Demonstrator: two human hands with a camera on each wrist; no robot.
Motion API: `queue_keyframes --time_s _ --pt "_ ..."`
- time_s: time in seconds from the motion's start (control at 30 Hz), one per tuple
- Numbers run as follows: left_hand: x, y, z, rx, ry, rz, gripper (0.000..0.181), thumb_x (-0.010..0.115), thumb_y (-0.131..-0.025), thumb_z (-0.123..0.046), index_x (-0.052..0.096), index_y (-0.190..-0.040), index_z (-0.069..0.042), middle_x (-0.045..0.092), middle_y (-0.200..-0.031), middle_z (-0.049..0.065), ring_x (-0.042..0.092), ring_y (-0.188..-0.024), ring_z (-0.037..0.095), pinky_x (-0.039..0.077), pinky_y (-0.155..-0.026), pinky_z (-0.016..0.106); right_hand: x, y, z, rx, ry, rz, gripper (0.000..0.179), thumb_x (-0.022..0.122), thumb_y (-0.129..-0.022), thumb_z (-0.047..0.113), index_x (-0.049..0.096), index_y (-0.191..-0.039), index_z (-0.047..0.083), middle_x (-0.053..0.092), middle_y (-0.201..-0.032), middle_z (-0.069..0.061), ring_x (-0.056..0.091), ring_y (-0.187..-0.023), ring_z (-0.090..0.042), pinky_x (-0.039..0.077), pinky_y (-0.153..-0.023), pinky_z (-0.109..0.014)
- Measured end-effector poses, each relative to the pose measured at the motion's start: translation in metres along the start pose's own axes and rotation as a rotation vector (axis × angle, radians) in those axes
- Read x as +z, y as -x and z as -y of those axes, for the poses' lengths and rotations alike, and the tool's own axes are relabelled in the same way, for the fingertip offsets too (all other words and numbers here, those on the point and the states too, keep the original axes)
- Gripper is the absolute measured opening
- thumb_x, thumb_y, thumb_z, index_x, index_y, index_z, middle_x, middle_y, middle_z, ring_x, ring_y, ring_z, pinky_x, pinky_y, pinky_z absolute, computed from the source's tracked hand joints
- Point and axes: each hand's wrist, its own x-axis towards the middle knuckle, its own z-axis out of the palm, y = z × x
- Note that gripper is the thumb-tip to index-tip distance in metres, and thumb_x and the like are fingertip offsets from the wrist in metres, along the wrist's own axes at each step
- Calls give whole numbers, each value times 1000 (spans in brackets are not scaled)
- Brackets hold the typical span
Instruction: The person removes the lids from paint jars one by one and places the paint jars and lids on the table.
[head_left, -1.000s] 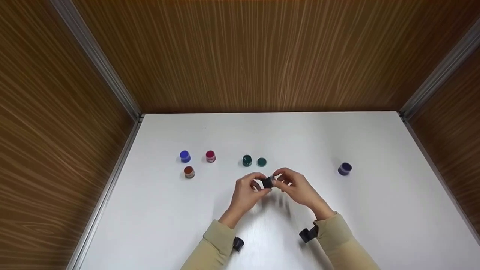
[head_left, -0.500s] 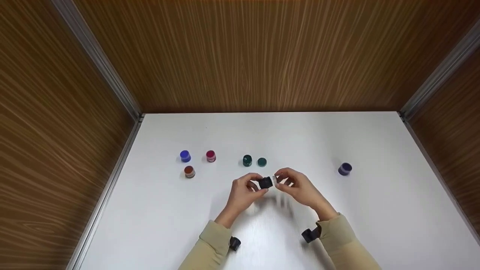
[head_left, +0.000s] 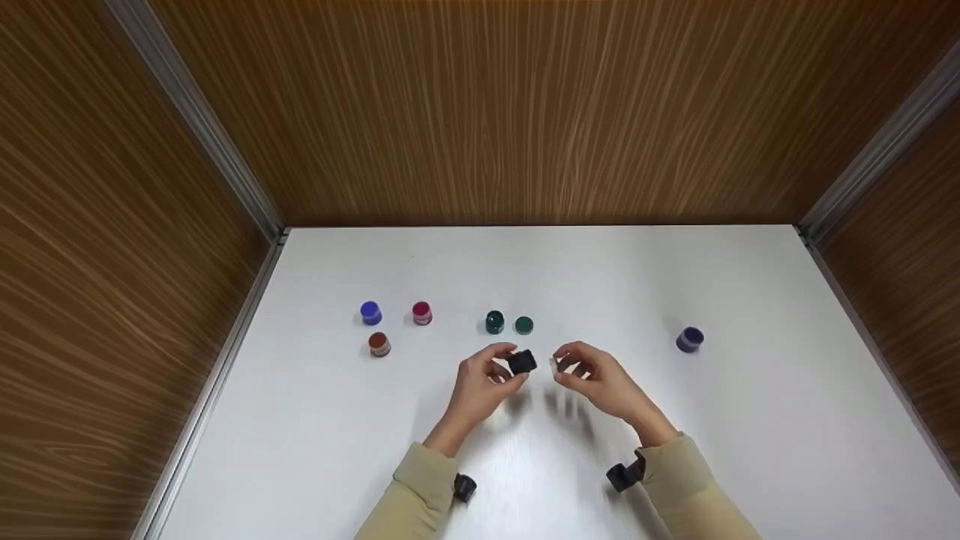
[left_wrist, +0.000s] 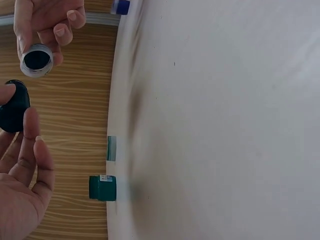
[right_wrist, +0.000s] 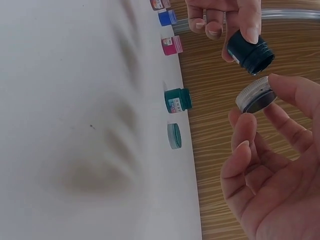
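My left hand (head_left: 478,386) grips a small dark paint jar (head_left: 523,362) between thumb and fingers, tilted on its side above the table. Its open, threaded mouth shows in the right wrist view, where the jar (right_wrist: 250,52) looks dark teal-black. Just to the right, my right hand (head_left: 604,384) pinches a clear-rimmed screw lid (right_wrist: 256,96) by its edge. Dark paint coats the inside of the lid (left_wrist: 37,60), as the left wrist view shows. A narrow gap separates jar and lid. Beyond the hands stand an uncapped green paint jar (head_left: 494,322) and its green lid (head_left: 523,325), lying flat.
Blue (head_left: 370,313), crimson (head_left: 422,313) and red-brown (head_left: 379,344) paint jars stand at the left on the white table (head_left: 300,450). A purple jar (head_left: 690,340) stands apart at the right. Wood-grain panels (head_left: 480,112) wall the back and sides.
The lid has come off the dark jar. My left hand has drawn the jar leftward while my right hand keeps the lid slightly to the right, so a gap has opened between them.
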Motion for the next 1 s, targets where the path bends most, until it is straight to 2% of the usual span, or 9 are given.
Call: queue_keyframes --time_s 0.1,0.17,0.43,0.57,0.7,0.87,1.0 --pt "-1 0 1 23 -25 5 39 78 -83 -10 67 -120 -5 65 -103 4 62 -73 10 52 -65 24 0 0 -1 6 -2 1 29 67 -91 1 59 -118 -6 64 -99 -16 60 -82 -29 48 -70 -29" --pt "-2 0 2 34 -29 0 36 78 -83 -10 68 -118 -6 66 -103 5 62 -72 10 52 -65 24 0 0 -1 7 -3 1 29 67 -91 1 59 -118 -6 64 -98 -16 60 -82 -28 48 -70 -28" --pt "-6 2 6 -5 -27 -11 33 80 -78 -6 64 -107 -9 67 -101 2 63 -73 10 51 -66 26 2 0 -9 24 8 -2 29 67 -91 2 59 -118 -6 62 -98 -14 59 -81 -28 47 -69 -26" --pt "-9 2 7 -25 -34 -5 34 79 -78 -4 61 -106 -9 67 -101 3 64 -73 12 51 -65 24 6 -3 -31 42 30 -6 29 68 -91 7 60 -118 1 63 -98 -10 59 -80 -25 47 -68 -27" --pt "-12 0 10 -34 -51 -11 38 79 -78 -4 63 -112 -5 68 -103 6 63 -72 12 50 -63 23 8 -8 -56 61 42 5 35 70 -91 13 59 -123 3 64 -100 -6 58 -80 -20 46 -68 -27" --pt "-17 -3 15 -58 -93 -30 36 79 -78 -5 68 -111 -5 69 -102 6 62 -73 13 50 -62 24 10 -14 -60 92 74 0 38 72 -89 15 61 -122 0 64 -101 -8 57 -83 -20 46 -69 -28" --pt "-23 -8 21 -89 -129 -41 33 81 -77 -4 69 -107 -7 70 -97 3 64 -81 15 50 -66 27 12 -22 -62 142 99 -20 35 75 -86 15 64 -118 3 65 -100 -5 57 -83 -19 46 -69 -28"
